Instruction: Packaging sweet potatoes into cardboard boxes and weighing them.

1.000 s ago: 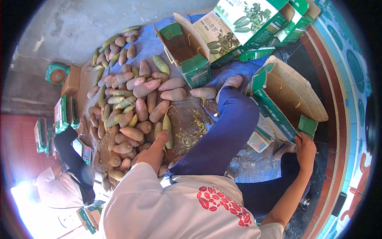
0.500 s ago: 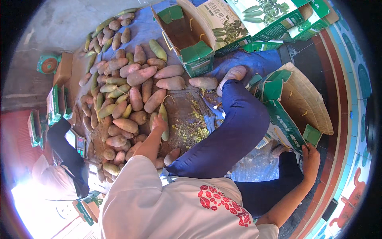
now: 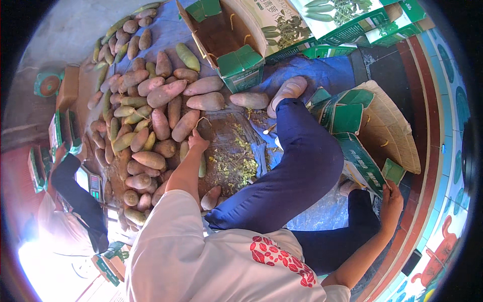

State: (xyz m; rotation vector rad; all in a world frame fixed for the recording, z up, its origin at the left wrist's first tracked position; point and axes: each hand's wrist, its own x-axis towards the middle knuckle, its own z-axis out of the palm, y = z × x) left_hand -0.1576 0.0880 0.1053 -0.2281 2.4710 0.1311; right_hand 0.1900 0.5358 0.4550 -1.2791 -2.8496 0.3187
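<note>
Down on the floor, the left hand (image 3: 197,142) lay over the upper part of a green root (image 3: 202,167), whose lower end showed just below the wrist. Whether its grip had closed around the root I could not tell, since the fingers and palm hid that stretch. The fingertips came up close to a large reddish root (image 3: 185,126) at the near edge of a broad heap of roots (image 3: 160,124), mostly reddish with some green ones among them.

Off to the other side, the right hand (image 3: 391,200) kept a narrow grip on the edge of an open carton (image 3: 359,157), pinching it beside a small green flap. That carton leaned open next to the person's bent leg (image 3: 302,156).

Between the leg and the heap was a scatter of leafy scraps (image 3: 232,163). Farther up, a single reddish root (image 3: 250,100) rested near the shoe (image 3: 292,89), below a second open carton (image 3: 243,75). Printed cartons (image 3: 332,25) stood beyond the blue sheet (image 3: 322,70). At far left, a co-worker (image 3: 70,186) in dark trousers was near a scale (image 3: 95,186).
</note>
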